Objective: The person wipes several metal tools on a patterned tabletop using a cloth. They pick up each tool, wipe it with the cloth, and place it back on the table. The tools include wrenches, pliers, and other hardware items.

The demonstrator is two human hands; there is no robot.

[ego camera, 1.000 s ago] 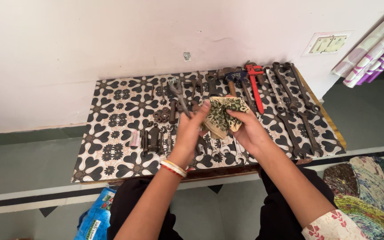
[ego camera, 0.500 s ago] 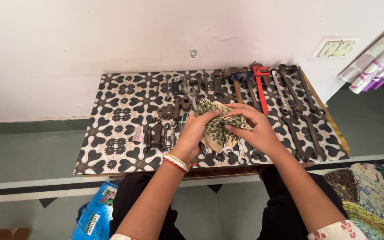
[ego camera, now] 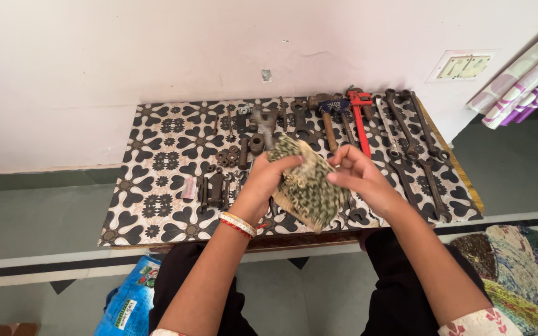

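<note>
While my left hand and right hand each keep a closed grip on the green patterned cloth, it hangs above the surface's front edge, wrapping a metal part; wrenches lie untouched along the right edge.

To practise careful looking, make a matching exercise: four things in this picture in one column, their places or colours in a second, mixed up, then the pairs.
Things:
1 patterned cloth
2 pipe wrench
3 bangles
4 blue packet

Descriptions:
A on the left wrist
B red, lying on the board
C on the floor, lower left
D held in both hands

Pairs: 1-D, 2-B, 3-A, 4-C
</note>
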